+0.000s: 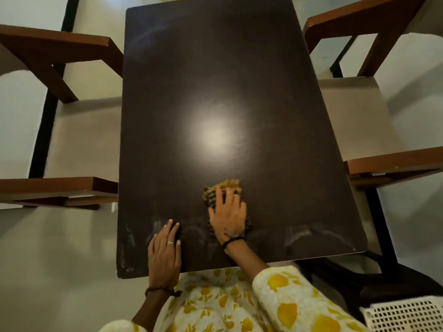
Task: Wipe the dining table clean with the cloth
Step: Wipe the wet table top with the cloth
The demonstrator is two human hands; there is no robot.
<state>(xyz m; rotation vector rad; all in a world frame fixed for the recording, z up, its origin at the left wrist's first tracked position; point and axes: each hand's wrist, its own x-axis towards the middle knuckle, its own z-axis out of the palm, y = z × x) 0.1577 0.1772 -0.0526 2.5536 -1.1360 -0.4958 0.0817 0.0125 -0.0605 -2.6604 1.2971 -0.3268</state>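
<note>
Head view: chairs (72, 140) flank dining table (215, 80).

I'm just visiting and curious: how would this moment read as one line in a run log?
step: wiping | right hand flat on cloth | left hand flat on table | smears near front edge

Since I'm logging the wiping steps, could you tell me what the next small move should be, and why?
Probably sweep the cloth under the right hand leftward along the near edge. Pale smears show on the table near the front left corner, beside the flat left hand.
</note>
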